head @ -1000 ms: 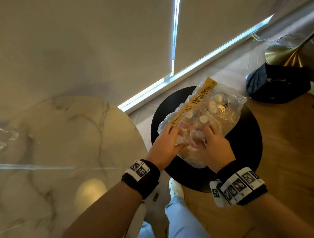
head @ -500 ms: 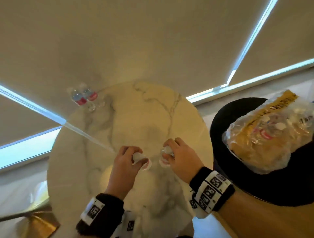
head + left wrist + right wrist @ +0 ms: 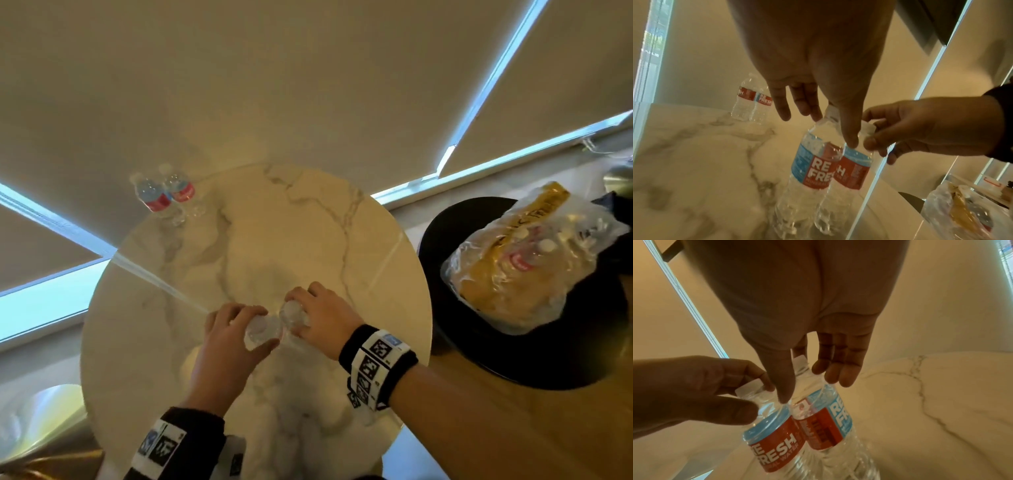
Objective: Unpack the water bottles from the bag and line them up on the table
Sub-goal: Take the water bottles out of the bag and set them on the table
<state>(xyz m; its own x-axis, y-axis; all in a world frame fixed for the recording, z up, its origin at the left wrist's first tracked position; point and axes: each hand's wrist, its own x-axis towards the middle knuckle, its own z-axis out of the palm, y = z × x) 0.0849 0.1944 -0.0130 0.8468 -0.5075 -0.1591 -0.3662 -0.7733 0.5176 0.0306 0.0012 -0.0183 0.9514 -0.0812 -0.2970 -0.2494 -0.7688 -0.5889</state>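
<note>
Two clear water bottles with red and blue labels are upright side by side over the near middle of the round marble table [image 3: 308, 212]. My left hand [image 3: 258, 325] pinches the neck of the left bottle [image 3: 812, 165] from above. Beside it, my right hand [image 3: 298, 313] grips the neck of the right bottle [image 3: 824, 418] the same way. Their bases look down at the tabletop; contact is not clear. Two more bottles [image 3: 164, 195] stand together at the table's far left edge. The clear plastic bag [image 3: 524, 257], with several bottles inside, lies on a black round stool [image 3: 442, 233] to the right.
Pale roller blinds [image 3: 308, 85] hang right behind the table. A wooden floor [image 3: 513, 428] shows at the lower right, under the stool. A brass-coloured base [image 3: 44, 411] sits at the lower left beyond the table edge.
Both hands have come out of the bag, each with a bottle, and moved left over the marble table. The two bottles are closer together than half a second ago.
</note>
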